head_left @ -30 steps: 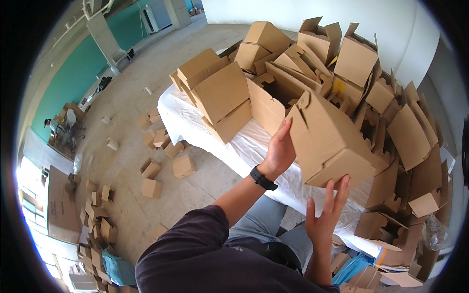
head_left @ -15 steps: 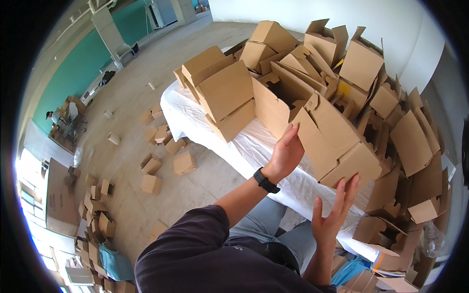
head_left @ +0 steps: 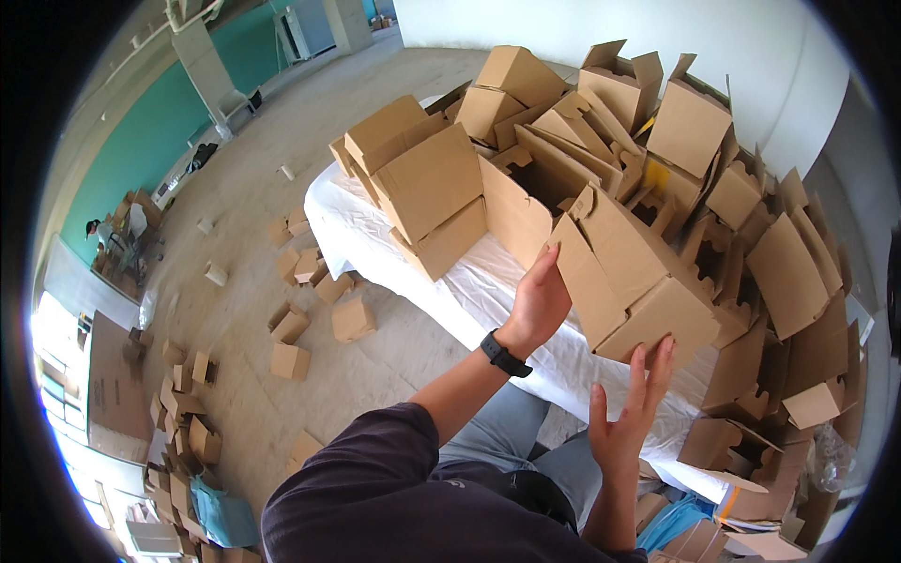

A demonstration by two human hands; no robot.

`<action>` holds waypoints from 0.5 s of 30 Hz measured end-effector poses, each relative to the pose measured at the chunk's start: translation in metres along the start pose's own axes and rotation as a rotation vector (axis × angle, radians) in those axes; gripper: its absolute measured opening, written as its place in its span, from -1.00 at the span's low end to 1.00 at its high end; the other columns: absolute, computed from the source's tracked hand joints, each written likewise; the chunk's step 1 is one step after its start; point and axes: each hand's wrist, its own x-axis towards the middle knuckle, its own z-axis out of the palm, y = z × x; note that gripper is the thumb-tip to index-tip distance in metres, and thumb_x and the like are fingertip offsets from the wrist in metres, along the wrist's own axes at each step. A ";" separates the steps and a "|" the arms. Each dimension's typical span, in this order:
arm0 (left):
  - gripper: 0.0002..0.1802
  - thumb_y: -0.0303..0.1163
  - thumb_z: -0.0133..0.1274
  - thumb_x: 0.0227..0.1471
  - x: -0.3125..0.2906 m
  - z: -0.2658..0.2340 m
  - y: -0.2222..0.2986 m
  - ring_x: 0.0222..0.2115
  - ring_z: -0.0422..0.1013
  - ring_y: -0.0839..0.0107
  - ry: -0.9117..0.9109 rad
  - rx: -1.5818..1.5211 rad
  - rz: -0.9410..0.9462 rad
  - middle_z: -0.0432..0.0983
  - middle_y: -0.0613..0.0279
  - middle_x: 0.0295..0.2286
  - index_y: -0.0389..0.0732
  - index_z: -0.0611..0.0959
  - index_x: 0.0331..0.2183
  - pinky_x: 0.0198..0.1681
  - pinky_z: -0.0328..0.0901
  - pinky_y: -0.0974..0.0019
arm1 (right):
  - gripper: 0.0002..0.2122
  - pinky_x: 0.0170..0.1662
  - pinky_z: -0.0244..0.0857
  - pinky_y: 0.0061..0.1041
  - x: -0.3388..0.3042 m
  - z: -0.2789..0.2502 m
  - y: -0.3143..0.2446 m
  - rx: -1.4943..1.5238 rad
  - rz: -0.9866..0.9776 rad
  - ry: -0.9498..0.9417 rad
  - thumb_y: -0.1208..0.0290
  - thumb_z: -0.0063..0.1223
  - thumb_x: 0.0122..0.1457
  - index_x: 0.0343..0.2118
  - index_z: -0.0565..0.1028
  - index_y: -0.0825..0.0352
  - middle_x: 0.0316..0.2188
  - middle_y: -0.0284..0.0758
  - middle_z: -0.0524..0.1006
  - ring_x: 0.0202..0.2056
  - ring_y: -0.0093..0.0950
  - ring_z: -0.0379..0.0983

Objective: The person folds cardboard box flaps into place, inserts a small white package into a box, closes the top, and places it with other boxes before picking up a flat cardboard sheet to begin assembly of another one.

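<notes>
In front of me is a brown cardboard box, tilted, with its flaps folded in at the near end. My left hand, a black watch on its wrist, grips the box's left side; the thumb lies on the edge and the other fingers are mostly hidden. Against the near end panel rest the fingertips of my right hand. That hand's fingers are stretched out and its thumb stands apart, not closed round the box. A white cloth covers the table under the box.
Stacked boxes stand left of the held box. A heap of open boxes fills the far and right side. Small boxes lie on the floor to the left, with more piled near a blue bag. A person sits far left.
The held box has shifted slightly left and turned, so more of its near end panel shows. Both my hands have moved a little left with it.
</notes>
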 end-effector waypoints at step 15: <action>-0.59 -0.27 -0.13 0.26 -0.012 -0.014 -0.046 0.02 0.19 0.48 0.102 0.745 0.143 0.32 0.25 -0.04 -0.26 0.32 0.07 0.15 0.01 0.37 | -0.26 0.28 -0.10 -0.26 -0.018 -0.002 0.071 0.349 0.357 0.098 0.36 0.11 0.13 0.29 -0.05 0.43 0.28 0.03 0.02 0.29 -0.10 -0.04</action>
